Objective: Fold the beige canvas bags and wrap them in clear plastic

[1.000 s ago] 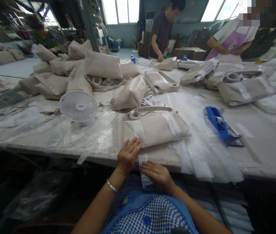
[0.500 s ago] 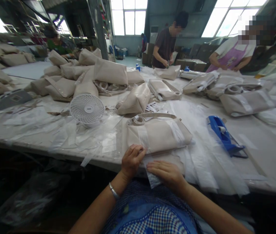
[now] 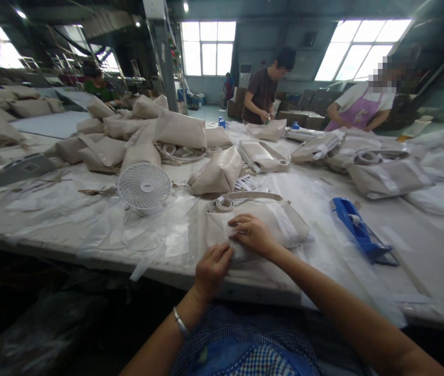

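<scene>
A beige bag [image 3: 261,224] with white wrapping strips lies on the table in front of me, its rolled strap [image 3: 224,204] at the upper left. My left hand [image 3: 212,266] is closed at the bag's lower left edge, and what its fingers pinch is too small to make out. Over the bag's left part, my right hand [image 3: 251,233] rests with its fingers spread on the wrapping. Clear plastic sheets [image 3: 324,250] lie to the right of the bag.
A white fan [image 3: 144,186] stands at the left. At the right sits a blue tape dispenser [image 3: 357,230]. Piled beige bags [image 3: 180,129] cover the table's back left, and more wrapped bags [image 3: 390,176] lie at the right. Two people stand across the table.
My right hand has moved up from the table's front edge onto the bag. The loose plastic end below the bag no longer hangs there. The view has tilted slightly upward.
</scene>
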`<state>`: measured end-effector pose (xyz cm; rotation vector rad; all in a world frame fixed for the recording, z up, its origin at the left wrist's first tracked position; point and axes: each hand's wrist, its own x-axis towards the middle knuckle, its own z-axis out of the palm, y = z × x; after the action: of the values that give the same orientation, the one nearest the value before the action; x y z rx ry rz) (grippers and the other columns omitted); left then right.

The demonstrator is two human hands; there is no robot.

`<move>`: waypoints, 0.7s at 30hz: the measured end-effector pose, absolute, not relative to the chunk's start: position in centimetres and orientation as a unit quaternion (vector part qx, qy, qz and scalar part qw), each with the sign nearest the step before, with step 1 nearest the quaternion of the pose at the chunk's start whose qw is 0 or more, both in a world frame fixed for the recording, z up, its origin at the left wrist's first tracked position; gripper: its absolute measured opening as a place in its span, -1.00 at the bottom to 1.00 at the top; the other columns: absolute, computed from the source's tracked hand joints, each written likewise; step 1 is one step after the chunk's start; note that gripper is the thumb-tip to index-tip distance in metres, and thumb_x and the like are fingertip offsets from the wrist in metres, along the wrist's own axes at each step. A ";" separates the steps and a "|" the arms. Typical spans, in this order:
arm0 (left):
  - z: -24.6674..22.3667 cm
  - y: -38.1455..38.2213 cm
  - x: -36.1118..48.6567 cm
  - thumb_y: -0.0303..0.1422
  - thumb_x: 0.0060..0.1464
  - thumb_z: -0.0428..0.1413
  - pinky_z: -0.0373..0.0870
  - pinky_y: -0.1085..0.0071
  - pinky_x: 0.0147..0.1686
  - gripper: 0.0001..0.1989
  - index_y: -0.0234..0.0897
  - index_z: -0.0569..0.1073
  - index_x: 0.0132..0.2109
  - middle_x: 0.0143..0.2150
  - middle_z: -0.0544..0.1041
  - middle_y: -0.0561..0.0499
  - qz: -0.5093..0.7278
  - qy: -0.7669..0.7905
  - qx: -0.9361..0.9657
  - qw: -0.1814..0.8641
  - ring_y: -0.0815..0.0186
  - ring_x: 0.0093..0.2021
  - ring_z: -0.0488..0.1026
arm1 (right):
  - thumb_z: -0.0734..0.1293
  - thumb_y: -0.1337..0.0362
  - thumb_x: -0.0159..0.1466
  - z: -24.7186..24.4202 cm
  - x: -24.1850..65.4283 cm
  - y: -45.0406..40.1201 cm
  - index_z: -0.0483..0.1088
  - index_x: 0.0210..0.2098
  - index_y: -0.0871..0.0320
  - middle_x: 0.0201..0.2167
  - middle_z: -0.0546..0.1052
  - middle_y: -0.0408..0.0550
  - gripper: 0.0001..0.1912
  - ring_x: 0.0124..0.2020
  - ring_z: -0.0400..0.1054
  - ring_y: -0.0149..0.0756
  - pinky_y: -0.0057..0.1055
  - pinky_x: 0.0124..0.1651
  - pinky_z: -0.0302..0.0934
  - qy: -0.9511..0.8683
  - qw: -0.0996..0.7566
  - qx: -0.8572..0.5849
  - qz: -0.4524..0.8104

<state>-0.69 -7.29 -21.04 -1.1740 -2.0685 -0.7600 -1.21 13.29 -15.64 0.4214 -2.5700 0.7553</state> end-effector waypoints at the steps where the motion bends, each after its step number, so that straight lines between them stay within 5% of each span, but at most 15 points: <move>1: -21.1 -7.3 -0.8 -0.39 0.30 0.04 0.52 0.32 -0.02 -0.78 -0.26 0.45 0.05 -0.02 0.57 -0.10 -0.296 -0.788 -0.440 0.313 0.21 -0.05 0.51 | 0.53 0.33 0.14 -15.7 -1.2 13.4 0.62 -0.38 0.04 -0.13 0.64 -0.12 -0.94 -0.03 0.48 -0.18 -0.19 0.08 0.36 -0.928 0.206 0.144 0.275; 8: -20.9 -7.5 -0.7 -0.47 0.27 0.05 0.46 0.29 0.10 -0.65 -0.22 0.40 0.18 0.13 0.54 -0.03 -0.245 -0.790 -0.471 0.306 0.23 0.04 0.50 | 0.52 0.24 0.17 -15.8 -1.9 13.5 0.56 -0.39 0.08 -0.10 0.61 -0.07 -0.91 -0.02 0.44 -0.17 -0.22 0.06 0.32 -0.932 0.195 0.106 0.286; 13: -20.2 -7.6 -0.5 -0.45 0.22 0.14 0.53 0.32 -0.06 -0.60 -0.23 0.41 0.19 0.12 0.55 -0.02 -0.233 -0.825 -0.448 0.255 0.20 -0.04 0.49 | 0.47 0.22 0.24 -15.7 -2.3 13.1 0.48 -0.15 0.12 -0.17 0.59 -0.01 -0.79 -0.09 0.45 -0.13 -0.22 -0.04 0.36 -0.941 0.229 0.036 0.248; 21: -20.4 -7.6 -0.2 -0.44 0.26 0.10 0.47 0.28 0.01 -0.61 -0.22 0.40 0.22 0.13 0.55 0.03 -0.232 -0.824 -0.444 0.265 0.20 -0.02 0.47 | 0.31 0.21 0.36 -14.8 9.6 25.1 0.45 0.03 0.08 0.13 0.50 0.01 -0.73 0.20 0.33 -0.11 -0.11 0.31 0.16 -0.912 0.385 -0.083 0.112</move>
<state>-0.23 -7.56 -20.37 -1.1982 -2.2264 -0.6268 9.62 25.12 -14.81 -0.2125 -2.3232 0.2845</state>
